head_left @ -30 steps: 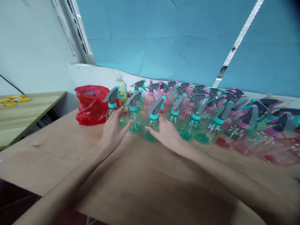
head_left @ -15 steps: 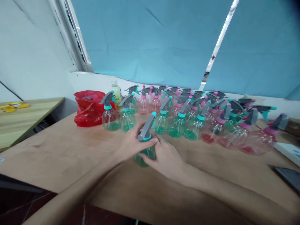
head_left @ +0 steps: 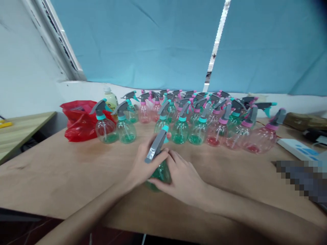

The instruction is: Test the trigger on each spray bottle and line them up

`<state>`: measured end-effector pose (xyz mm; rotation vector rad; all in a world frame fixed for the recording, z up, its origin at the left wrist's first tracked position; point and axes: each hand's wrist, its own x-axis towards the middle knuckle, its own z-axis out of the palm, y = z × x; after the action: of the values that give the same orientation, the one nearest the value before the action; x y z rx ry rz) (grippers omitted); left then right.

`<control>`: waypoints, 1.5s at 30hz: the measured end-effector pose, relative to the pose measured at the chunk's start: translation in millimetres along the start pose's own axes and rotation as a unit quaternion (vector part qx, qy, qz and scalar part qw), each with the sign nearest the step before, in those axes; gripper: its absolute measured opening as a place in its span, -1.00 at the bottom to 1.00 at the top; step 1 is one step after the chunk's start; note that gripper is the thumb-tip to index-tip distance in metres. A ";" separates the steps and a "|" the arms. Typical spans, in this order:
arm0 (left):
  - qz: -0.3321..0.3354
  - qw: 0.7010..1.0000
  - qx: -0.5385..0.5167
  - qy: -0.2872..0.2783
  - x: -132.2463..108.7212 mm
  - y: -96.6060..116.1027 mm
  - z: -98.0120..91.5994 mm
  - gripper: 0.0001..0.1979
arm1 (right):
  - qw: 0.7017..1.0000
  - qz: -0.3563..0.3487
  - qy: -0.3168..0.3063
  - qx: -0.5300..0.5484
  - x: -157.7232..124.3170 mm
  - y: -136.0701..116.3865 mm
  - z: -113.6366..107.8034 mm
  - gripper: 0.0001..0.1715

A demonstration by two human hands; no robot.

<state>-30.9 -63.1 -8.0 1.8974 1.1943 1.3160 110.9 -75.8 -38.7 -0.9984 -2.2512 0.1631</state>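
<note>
A green spray bottle (head_left: 163, 172) with a grey trigger head and teal nozzle tip is between my hands, above the near part of the wooden table. My left hand (head_left: 146, 161) is closed around its neck, just under the head, with the thumb across the front. Lower down, my right hand (head_left: 182, 177) wraps the clear green body from the right. The fingers behind the bottle are mostly hidden. Beyond my hands stand several green spray bottles (head_left: 180, 131) with teal collars and several pink spray bottles (head_left: 216, 132) with pink collars.
On the left is a red plastic bag (head_left: 79, 122), with a pale green drink bottle (head_left: 111, 100) behind it. A white box (head_left: 297, 149) and a pixelated dark object (head_left: 301, 180) lie at the right. A blue curtain (head_left: 153, 44) hangs behind the wooden table (head_left: 51, 180).
The view has swung to the right, so the table's contents appear further left. Both hands keep hold of the green spray bottle, whose head now leans a little more to the right.
</note>
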 end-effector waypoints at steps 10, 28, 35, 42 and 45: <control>0.003 0.998 0.049 -0.026 27.9 -4.4 11.1 -0.66 | 0.994 0.023 -0.103 0.005 -32.1 82.4 -14.2 -0.14; -0.021 0.998 0.025 -0.052 60.2 -4.4 27.2 -0.72 | 0.986 0.008 -0.165 -0.004 -41.0 136.9 -11.7 -0.15; -0.033 0.998 -0.008 -0.047 61.5 -13.0 30.5 -0.80 | 0.985 0.001 -0.174 0.004 -39.7 139.9 -13.6 -0.18; -0.021 0.999 0.009 -0.047 63.5 -14.2 29.7 -0.75 | 0.983 0.005 -0.184 -0.001 -39.7 141.0 -13.8 -0.18; -0.002 1.000 -0.008 -0.030 65.8 -15.2 32.8 -0.67 | 0.984 0.008 -0.179 0.002 -40.0 141.3 -13.2 -0.20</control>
<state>2.6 4.0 -3.3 1.9083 1.1539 1.2542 225.7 -6.6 -100.2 -1.0528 -2.5645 0.3806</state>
